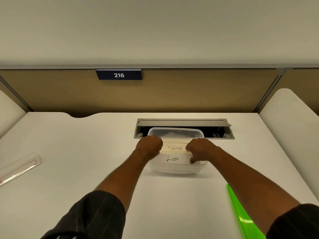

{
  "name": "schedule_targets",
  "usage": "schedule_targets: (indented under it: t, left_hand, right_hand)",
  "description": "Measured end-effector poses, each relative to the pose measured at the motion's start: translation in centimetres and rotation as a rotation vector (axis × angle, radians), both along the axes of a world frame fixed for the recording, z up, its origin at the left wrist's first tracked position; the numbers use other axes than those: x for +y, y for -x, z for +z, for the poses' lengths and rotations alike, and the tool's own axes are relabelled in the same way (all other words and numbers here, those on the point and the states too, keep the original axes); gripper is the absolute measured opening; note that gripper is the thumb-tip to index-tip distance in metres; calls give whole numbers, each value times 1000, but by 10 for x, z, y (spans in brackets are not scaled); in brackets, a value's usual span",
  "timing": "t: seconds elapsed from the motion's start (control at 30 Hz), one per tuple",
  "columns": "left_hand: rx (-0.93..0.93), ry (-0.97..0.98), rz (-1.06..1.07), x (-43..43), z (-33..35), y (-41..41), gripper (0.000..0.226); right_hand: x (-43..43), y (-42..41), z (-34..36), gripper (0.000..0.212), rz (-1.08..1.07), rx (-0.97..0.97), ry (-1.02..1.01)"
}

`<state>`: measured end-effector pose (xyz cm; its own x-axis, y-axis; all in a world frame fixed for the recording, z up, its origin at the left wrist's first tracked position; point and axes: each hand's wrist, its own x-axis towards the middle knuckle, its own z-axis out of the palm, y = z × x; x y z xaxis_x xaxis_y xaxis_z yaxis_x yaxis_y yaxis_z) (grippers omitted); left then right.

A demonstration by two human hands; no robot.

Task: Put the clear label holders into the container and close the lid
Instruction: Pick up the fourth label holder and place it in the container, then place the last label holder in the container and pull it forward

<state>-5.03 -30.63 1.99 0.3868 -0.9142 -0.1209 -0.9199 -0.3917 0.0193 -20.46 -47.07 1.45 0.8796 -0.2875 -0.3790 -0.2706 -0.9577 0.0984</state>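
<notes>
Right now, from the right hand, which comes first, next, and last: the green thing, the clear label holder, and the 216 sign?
From the right hand:
1. Green thing, on the desk's near right side, toward the person.
2. Clear label holder, far across at the desk's left edge.
3. 216 sign, up on the back partition.

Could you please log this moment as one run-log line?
left hand and right hand: on container | label holder: on desk, far left | green lid: off
</notes>
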Motion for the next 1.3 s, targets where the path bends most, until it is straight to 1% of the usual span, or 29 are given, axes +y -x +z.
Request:
schedule_targets:
  t: [0.1,0.2,0.33,0.43,0.5,0.57,0.63,0.7,0.77,0.8,0.9,0.97,1.1,1.2,1.3]
  left_hand:
    - [-88,-38,-21,0,-4,2,16]
    - [-136,-63,-27,-2,-5,4,16]
    - [-147,-71,-34,-3,-8,4,16]
    - [-109,-43,-31,-2,-11,3,17]
    - [-18,25,-9,0,-12,2,22]
    - [100,147,25,3,-11,-1,31]
    - [165,283,64,9,-6,-4,36]
    - [165,374,92,18,-1,-10,38]
    - [144,429,111,32,6,-17,39]
    - [137,454,116,38,10,-20,38]
    - [116,511,144,62,23,-33,33]
    - [95,518,177,80,29,-42,33]
    - [35,502,243,128,39,-64,38]
    - [10,518,310,169,44,-85,32]
    - [-27,492,392,215,46,-107,28]
  right_hand:
    - [3,0,-7,45,-2,0,39]
    - [6,2,-13,42,-4,-9,86]
    - [8,3,-17,38,-10,-9,107]
    - [9,2,-18,38,-11,-8,114]
    - [10,1,-16,43,-32,-14,93]
    - [13,-4,-10,50,-68,-49,47]
    - [19,-13,-1,51,-123,-150,-7]
    - [28,-25,11,48,-177,-315,-52]
    - [40,-39,24,45,-212,-466,-98]
    - [45,-45,29,45,-213,-510,-110]
    - [68,-64,41,44,-153,-589,-100]
    - [85,-77,47,40,-112,-633,-90]
    - [129,-108,56,39,-81,-636,-130]
    - [164,-133,58,42,-42,-616,-145]
    - [205,-162,56,47,19,-597,-154]
